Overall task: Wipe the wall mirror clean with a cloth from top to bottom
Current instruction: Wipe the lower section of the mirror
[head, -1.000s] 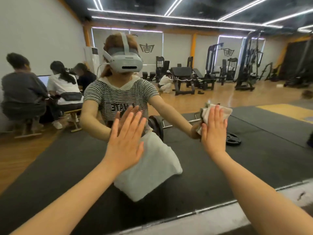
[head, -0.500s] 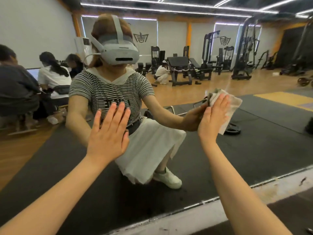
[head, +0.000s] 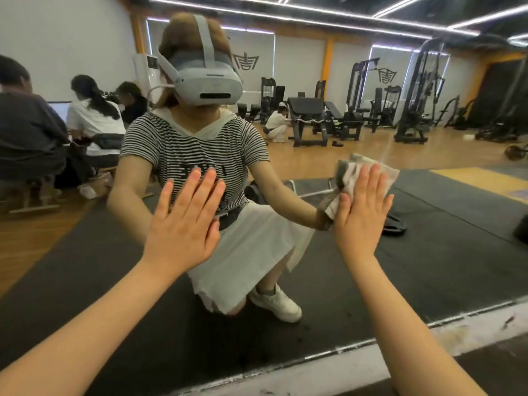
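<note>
One cloth, pale and crumpled, is pressed flat against the wall mirror under the right hand, whose grip is spread wide with straight fingers. The left hand lies open-palmed on the glass, holding nothing. The mirror reflects one crouching person in a headset, three seated people at left, and gym machines.

Bright, even indoor light from white ceiling light strips, seen reflected in mirror. Strips blown out, slight glare. Shadows soft, faint. Wide-angle bending at frame edges; forearms stretched in lower corners. Centre fairly sharp; far gym machines soft, slightly blurred.
</note>
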The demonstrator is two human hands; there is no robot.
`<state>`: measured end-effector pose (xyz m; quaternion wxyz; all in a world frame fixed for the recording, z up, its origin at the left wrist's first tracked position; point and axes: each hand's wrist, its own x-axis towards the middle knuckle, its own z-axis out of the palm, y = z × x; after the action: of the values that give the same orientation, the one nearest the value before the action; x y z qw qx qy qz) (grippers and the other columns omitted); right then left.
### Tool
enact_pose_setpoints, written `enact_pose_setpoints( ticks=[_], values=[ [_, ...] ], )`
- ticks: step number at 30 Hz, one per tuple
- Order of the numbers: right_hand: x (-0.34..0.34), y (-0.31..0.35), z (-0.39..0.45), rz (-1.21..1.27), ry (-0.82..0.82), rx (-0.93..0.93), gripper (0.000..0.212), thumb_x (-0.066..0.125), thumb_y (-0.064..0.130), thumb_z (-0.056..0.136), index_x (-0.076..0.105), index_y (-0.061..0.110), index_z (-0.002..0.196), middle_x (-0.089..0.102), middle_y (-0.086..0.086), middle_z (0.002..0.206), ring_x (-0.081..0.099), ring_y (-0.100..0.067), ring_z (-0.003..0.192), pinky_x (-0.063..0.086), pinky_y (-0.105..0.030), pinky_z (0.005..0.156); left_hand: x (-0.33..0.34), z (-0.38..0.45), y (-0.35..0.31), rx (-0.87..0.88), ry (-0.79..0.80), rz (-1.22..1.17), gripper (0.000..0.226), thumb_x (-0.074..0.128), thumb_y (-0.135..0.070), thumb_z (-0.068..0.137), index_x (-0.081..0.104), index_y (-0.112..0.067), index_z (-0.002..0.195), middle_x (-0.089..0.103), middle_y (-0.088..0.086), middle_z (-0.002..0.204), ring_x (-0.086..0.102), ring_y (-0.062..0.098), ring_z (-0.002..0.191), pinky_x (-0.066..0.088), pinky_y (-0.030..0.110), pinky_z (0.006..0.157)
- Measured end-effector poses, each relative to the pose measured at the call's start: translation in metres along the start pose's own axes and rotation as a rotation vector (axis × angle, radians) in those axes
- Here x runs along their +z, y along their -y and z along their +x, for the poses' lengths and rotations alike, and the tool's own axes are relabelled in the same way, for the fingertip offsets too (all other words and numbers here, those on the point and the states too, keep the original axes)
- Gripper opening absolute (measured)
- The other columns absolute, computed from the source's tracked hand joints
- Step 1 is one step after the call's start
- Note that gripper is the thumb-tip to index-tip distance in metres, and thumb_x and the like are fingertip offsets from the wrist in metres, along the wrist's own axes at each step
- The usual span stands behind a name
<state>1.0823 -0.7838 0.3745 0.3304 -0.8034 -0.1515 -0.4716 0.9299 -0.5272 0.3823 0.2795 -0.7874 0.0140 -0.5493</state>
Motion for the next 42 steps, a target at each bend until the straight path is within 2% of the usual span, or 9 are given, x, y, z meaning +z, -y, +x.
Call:
enact_pose_setpoints(
  ticks=[4,8,12,17,22,27,31,35,42],
  values=[
    [0.017,0.054,-0.011,0.192,-0.058,0.097,0.060,0.022,0.029,0.099,0.013,0.004,0.153,0.010,-0.019,0.159,0.007,-0.035,0.147,0.001,-0.051,0.118,0.001,-0.001,0.000,-0.006,0.002,0.022,0.064,0.033,-0.032,0.094,0.022,-0.007,0.152,0.017,0.013,0.158,-0.001,0.023,0.150,-0.001,0.046,0.121],
    [0.033,0.106,-0.055,0.112,0.026,-0.307,0.059,0.019,0.030,0.103,-0.005,0.020,0.155,-0.011,-0.001,0.162,-0.011,-0.021,0.149,-0.013,-0.039,0.119,0.002,-0.001,0.000,0.002,-0.002,0.040,0.064,0.033,-0.032,0.094,0.022,-0.008,0.153,0.017,0.012,0.159,0.002,0.024,0.150,0.001,0.046,0.121],
    [0.027,0.076,-0.041,-0.035,0.044,-0.524,0.056,0.021,0.033,0.104,0.001,0.025,0.156,0.014,-0.005,0.158,-0.008,-0.018,0.149,-0.001,-0.041,0.118,0.001,-0.002,0.001,0.001,-0.007,0.032,0.064,0.033,-0.032,0.094,0.023,-0.009,0.153,0.018,0.011,0.159,0.003,0.023,0.150,0.002,0.045,0.120],
    [0.006,0.020,-0.008,-0.024,-0.030,-0.112,0.058,0.025,0.029,0.100,0.009,0.011,0.153,0.009,-0.007,0.159,0.002,-0.018,0.145,0.009,-0.046,0.117,0.002,-0.002,0.001,-0.003,-0.005,0.020,0.063,0.032,-0.032,0.095,0.024,-0.009,0.152,0.018,0.011,0.159,0.002,0.023,0.150,0.000,0.045,0.121],
    [0.009,0.071,0.001,0.288,-0.110,0.348,0.063,0.028,0.018,0.093,0.012,0.011,0.153,0.007,-0.010,0.162,0.001,-0.026,0.149,-0.006,-0.039,0.117,0.002,-0.001,0.000,-0.015,-0.014,0.004,0.062,0.031,-0.032,0.095,0.023,-0.009,0.152,0.018,0.010,0.159,0.004,0.023,0.150,0.004,0.046,0.120],
    [0.031,0.149,-0.047,0.261,-0.057,-0.067,0.062,0.030,0.020,0.096,0.008,0.015,0.154,-0.002,0.002,0.160,-0.010,-0.016,0.149,-0.012,-0.038,0.118,0.002,-0.001,-0.001,-0.017,-0.018,-0.012,0.061,0.029,-0.032,0.096,0.023,-0.009,0.152,0.017,0.010,0.159,0.007,0.025,0.150,0.005,0.047,0.120],
    [0.028,0.116,-0.045,0.113,0.009,-0.381,0.064,0.031,0.023,0.097,0.006,0.022,0.156,0.011,-0.002,0.160,-0.007,-0.016,0.149,-0.002,-0.042,0.120,0.002,-0.001,0.001,-0.012,-0.024,-0.005,0.062,0.030,-0.033,0.095,0.024,-0.008,0.152,0.013,0.009,0.161,0.004,0.023,0.150,0.005,0.046,0.120],
    [0.012,0.043,-0.012,0.039,-0.008,-0.165,0.060,0.028,0.023,0.096,0.017,0.011,0.153,0.017,-0.010,0.158,0.011,-0.027,0.147,0.015,-0.052,0.115,0.001,-0.001,0.001,-0.018,-0.006,-0.010,0.064,0.031,-0.033,0.095,0.022,-0.009,0.153,0.006,0.008,0.163,0.003,0.023,0.150,0.005,0.047,0.120],
    [-0.007,0.014,0.024,0.183,-0.067,0.232,0.064,0.026,0.023,0.093,0.012,0.007,0.154,0.009,-0.013,0.162,0.005,-0.028,0.150,0.005,-0.052,0.117,0.002,-0.001,0.000,-0.030,-0.012,-0.011,0.063,0.033,-0.032,0.095,0.027,-0.008,0.152,0.016,0.011,0.161,0.008,0.024,0.150,0.008,0.047,0.119]
  ],
)
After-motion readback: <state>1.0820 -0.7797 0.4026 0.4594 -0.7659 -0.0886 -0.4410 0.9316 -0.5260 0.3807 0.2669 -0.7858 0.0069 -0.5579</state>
